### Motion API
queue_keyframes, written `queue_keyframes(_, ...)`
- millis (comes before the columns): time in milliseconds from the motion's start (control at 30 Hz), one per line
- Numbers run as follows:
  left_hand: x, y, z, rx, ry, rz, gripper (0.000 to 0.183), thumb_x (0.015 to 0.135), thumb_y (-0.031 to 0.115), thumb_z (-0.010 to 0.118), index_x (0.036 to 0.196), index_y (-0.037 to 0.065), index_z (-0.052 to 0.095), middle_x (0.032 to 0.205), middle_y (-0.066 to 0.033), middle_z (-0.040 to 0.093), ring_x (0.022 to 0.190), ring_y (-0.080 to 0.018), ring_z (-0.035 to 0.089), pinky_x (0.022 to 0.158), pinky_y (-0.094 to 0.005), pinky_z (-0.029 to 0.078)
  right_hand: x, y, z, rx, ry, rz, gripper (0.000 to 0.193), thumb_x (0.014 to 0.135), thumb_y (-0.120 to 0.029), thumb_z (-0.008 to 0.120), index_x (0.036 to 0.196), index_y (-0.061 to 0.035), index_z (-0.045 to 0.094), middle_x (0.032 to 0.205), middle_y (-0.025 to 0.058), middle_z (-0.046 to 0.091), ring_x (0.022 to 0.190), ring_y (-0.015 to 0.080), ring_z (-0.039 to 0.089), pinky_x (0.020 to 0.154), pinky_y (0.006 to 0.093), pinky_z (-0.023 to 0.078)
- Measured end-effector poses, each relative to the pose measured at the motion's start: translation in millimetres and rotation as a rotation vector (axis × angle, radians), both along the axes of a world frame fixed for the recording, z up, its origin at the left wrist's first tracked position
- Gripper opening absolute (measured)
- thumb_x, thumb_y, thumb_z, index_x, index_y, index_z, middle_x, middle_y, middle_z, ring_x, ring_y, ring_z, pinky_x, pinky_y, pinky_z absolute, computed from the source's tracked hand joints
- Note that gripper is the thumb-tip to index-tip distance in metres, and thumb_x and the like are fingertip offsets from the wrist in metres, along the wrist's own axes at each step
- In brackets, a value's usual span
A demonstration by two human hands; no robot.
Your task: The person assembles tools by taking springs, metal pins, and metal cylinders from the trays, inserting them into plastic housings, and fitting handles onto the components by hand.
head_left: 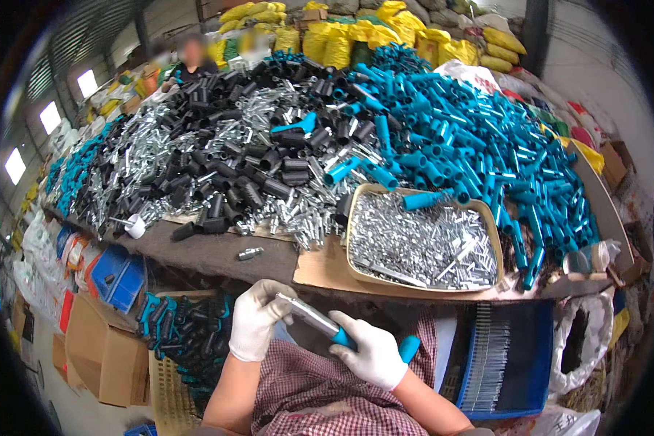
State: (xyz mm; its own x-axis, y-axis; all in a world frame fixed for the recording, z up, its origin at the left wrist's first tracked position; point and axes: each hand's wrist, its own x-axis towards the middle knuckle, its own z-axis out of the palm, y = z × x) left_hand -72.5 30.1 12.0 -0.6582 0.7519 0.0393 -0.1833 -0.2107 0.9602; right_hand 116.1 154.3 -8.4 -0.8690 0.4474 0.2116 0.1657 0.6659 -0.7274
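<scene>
Both of my hands wear white gloves and meet over my lap, in front of the table edge. My right hand [370,350] is wrapped round a teal-handled tool with a silver metal shaft [311,317]; teal plastic shows on both sides of the fist. At the shaft's far tip, my left hand [260,320] is closed with thumb and fingers pinched together. Whether it grips the tip itself or a small part there is hard to see. Just beyond the hands, a cream tray [352,251] full of small silver metal pieces rests on the table.
Teal plastic handles [443,145] heap up at the right of the table [218,254], black sleeves [261,174] and silver metal parts [142,138] at the left. One metal fitting [250,253] lies near the front edge. Below are a blue bin [527,356] and cardboard boxes [112,352]. Another person [192,62] is across the table.
</scene>
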Motion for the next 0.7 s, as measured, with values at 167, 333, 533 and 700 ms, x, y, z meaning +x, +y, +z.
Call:
queue_keyframes(167, 6.8, -0.8, -3.4, -0.119, 0.001, 0.028, 0.025, 0.086, 0.016, 0.075, 0.096, -0.003, 0.061, 0.085, -0.0083, 0.066, 0.068, -0.0113, 0.060, 0.064, -0.0243, 0.051, 7.5, -4.7, 2.0, 0.187, -0.039, -0.069, 0.065, 0.073, -0.020, 0.078, 0.132, -0.0125, 0.054, 0.082, 0.0123, 0.061, 0.074, 0.0306, 0.064, 0.065, 0.0415, 0.051)
queue_keyframes(333, 6.5, -4.4, -2.6, 0.095, 0.085, -0.064, 0.033, 0.083, 0.022, 0.079, 0.095, -0.004, 0.062, 0.090, -0.0114, 0.067, 0.073, -0.0138, 0.061, 0.066, -0.0286, 0.051, 15.4, 7.0, 3.9, -0.185, 0.007, 0.195, 0.054, 0.086, -0.034, 0.068, 0.130, -0.0060, 0.053, 0.099, 0.0182, 0.066, 0.091, 0.0345, 0.066, 0.079, 0.0411, 0.052)
queue_keyframes(533, 4.9, -0.3, 9.7, 0.376, 0.077, -0.414, 0.040, 0.076, 0.031, 0.080, 0.093, -0.002, 0.064, 0.092, -0.0168, 0.067, 0.081, -0.0246, 0.065, 0.072, -0.0348, 0.053, 17.1, 18.4, 8.9, -0.654, -0.060, 0.501, 0.058, 0.093, -0.047, 0.059, 0.127, -0.0009, 0.054, 0.096, 0.0125, 0.067, 0.088, 0.0233, 0.065, 0.081, 0.0366, 0.051)
queue_keyframes(700, 49.2, 7.1, 39.5, 0.328, -0.067, -0.026, 0.035, 0.091, 0.029, 0.068, 0.101, -0.003, 0.060, 0.075, -0.0122, 0.061, 0.075, -0.0238, 0.062, 0.073, -0.0392, 0.054, 2.4, -4.5, 19.9, -0.498, -0.038, 0.245, 0.044, 0.088, -0.036, 0.065, 0.118, -0.0043, 0.060, 0.088, 0.0150, 0.068, 0.077, 0.0259, 0.068, 0.072, 0.0360, 0.053)
